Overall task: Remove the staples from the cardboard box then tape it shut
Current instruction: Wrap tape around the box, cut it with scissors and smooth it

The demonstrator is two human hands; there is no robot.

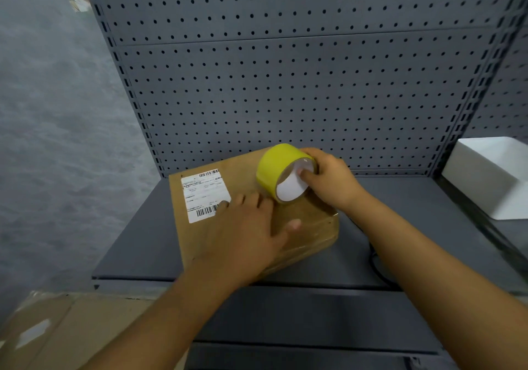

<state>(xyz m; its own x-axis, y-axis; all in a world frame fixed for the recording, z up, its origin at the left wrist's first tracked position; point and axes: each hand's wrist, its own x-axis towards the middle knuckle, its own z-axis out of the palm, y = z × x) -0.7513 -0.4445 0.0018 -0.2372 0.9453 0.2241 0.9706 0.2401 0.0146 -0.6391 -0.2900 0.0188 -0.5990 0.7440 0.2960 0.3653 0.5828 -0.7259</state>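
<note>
A flat brown cardboard box [245, 175] lies on the grey shelf [137, 244], with a white shipping label [203, 195] on its left part. My right hand [331, 179] grips a yellow tape roll [275, 167] by its white core, thumb inside, and holds it on edge on the box top. A clear strip of tape [311, 224] runs from the roll toward the box's near right corner. My left hand [245, 235] lies flat on the box, fingers spread, beside the roll and over the taped strip. No staples are visible.
A grey pegboard panel [285, 84] stands right behind the box. A white box [491, 175] sits at the right on the neighbouring shelf. A black cable [374, 267] curls on the shelf to the right of the cardboard box. More cardboard [57, 332] lies at lower left.
</note>
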